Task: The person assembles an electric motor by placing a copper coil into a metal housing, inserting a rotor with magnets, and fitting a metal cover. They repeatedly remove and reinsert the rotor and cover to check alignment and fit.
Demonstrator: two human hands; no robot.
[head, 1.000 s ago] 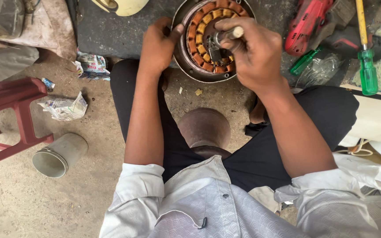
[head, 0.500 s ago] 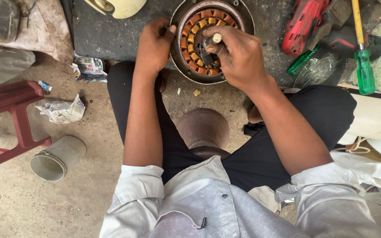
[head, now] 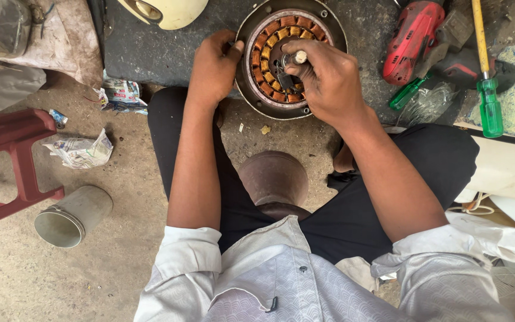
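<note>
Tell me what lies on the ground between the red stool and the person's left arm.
In the head view, a crumpled newspaper and a tipped metal can lie on the dirt floor between the red stool and the left arm.

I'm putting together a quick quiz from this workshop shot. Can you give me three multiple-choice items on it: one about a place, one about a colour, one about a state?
1. Where does the metal can lie?
A. On the floor near the red stool
B. On the dark mat
C. Inside the round motor

2. What colour is the handle of the screwdriver with the yellow shaft?
A. Blue
B. Green
C. White

3. What is the left hand doing?
A. Resting on the knee
B. Lifting the drill
C. Gripping the rim of the round motor

Answers: 
1 A, the can lies on its side beside the stool's leg.
2 B, the handle is clear green.
3 C, its fingers curl over the motor's edge while the right hand holds a small tool over the coils.
</note>
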